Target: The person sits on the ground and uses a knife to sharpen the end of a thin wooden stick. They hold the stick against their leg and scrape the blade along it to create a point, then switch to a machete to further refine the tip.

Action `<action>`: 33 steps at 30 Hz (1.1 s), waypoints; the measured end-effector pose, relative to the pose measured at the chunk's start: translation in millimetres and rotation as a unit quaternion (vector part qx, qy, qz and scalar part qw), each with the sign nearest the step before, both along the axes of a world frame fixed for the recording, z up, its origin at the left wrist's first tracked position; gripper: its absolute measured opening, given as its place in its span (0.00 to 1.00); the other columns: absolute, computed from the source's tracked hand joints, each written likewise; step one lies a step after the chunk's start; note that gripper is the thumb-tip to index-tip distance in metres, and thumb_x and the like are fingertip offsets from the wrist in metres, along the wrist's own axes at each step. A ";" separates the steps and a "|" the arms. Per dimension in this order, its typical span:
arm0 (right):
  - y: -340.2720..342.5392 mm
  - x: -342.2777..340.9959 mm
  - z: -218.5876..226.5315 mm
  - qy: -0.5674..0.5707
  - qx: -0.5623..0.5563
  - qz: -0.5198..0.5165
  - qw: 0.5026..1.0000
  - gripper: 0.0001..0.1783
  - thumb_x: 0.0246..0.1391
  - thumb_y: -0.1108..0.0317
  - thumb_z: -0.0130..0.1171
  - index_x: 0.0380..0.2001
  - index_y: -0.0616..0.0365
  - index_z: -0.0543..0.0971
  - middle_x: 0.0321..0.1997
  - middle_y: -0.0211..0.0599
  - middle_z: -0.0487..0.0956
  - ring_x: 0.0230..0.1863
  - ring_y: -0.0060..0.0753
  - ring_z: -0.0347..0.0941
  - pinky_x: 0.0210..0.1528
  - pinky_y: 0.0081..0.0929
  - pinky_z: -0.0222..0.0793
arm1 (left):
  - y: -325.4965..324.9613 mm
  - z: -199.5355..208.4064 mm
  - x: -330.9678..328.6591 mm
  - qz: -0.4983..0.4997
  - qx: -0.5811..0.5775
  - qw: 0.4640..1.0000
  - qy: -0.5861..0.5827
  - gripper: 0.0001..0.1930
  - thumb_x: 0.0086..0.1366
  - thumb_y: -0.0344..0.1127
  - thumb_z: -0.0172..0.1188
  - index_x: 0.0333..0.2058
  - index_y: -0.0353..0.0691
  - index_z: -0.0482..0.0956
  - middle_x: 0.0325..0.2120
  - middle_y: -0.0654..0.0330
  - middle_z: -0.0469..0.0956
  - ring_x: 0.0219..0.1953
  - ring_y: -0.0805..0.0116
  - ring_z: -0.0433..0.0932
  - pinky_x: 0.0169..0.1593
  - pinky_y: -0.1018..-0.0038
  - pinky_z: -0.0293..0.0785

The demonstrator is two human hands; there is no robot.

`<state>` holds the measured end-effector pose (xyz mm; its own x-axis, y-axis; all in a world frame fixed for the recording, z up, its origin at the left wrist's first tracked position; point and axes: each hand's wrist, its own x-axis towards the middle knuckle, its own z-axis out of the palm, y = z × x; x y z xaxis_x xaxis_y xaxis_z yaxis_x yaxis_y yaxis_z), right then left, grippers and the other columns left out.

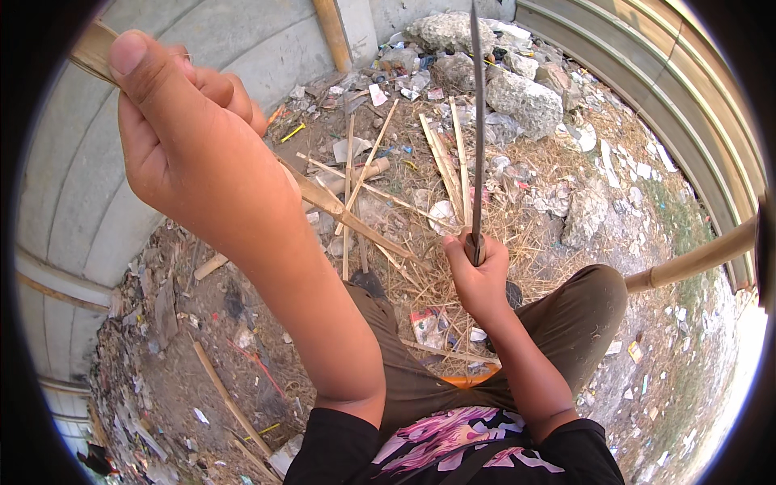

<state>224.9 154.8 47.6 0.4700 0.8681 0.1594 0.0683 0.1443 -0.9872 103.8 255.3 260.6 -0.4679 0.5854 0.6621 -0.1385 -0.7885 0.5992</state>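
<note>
My left hand (190, 121) is raised high at the upper left, its thumb pressed on a pale bamboo piece (93, 50). A length of split bamboo (347, 214) comes out from behind my left forearm and slants down to the ground; it lines up with the held end, but the arm hides the part between. In front of my right knee, my right hand (478, 279) is closed around the handle of a machete (478, 121). Its long dark blade points up and away, seen nearly edge-on. Blade and bamboo are apart.
Several split bamboo strips (446, 166) lie crossed on littered, straw-covered ground ahead. Behind them are large rocks (521, 101). A grey wall (242, 48) curves along the left, ribbed metal sheeting (671, 73) along the right. A bamboo pole (695, 257) juts in beside my right knee.
</note>
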 end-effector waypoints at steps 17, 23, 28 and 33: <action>5.4 27.5 -64.6 0.584 -0.196 0.278 0.737 0.22 0.56 0.70 0.51 0.12 0.44 0.57 0.08 0.21 0.58 0.09 0.19 0.53 0.15 0.25 0.53 | 8.2 -1.3 -15.0 -0.018 0.005 1.000 -0.002 0.26 0.70 0.55 0.57 0.22 0.44 0.61 0.16 0.72 0.49 0.16 0.81 0.46 0.21 0.78 0.41; 28.4 9.0 -17.0 0.038 0.076 -0.045 0.995 0.21 0.59 0.73 0.56 0.14 0.53 0.62 0.12 0.21 0.60 0.17 0.12 0.52 0.19 0.23 0.48 | 8.0 -0.8 -11.4 -0.003 0.012 1.000 0.005 0.26 0.71 0.54 0.57 0.22 0.44 0.60 0.16 0.72 0.49 0.16 0.80 0.46 0.21 0.77 0.41; -28.9 -17.2 -217.0 -0.101 -0.295 -0.003 0.950 0.17 0.51 0.66 0.62 0.15 0.59 0.70 0.12 0.27 0.64 0.13 0.23 0.54 0.17 0.32 0.50 | 13.5 -0.3 -18.3 -0.015 0.020 1.000 0.005 0.26 0.71 0.55 0.56 0.22 0.43 0.61 0.16 0.71 0.49 0.16 0.81 0.46 0.21 0.77 0.40; -34.2 -24.4 -252.0 0.249 -0.532 0.055 0.807 0.14 0.47 0.74 0.54 0.11 0.55 0.65 0.11 0.30 0.61 0.10 0.27 0.56 0.14 0.31 0.50 | 14.0 0.4 -18.9 -0.013 -0.002 1.000 -0.004 0.25 0.72 0.56 0.55 0.24 0.43 0.62 0.16 0.71 0.49 0.16 0.81 0.46 0.21 0.78 0.41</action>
<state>200.5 120.6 -204.4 0.1555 0.4292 -0.8897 -0.3309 -0.8260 -0.4563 84.9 269.4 261.0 -0.4579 0.6000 0.6560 -0.1630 -0.7821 0.6015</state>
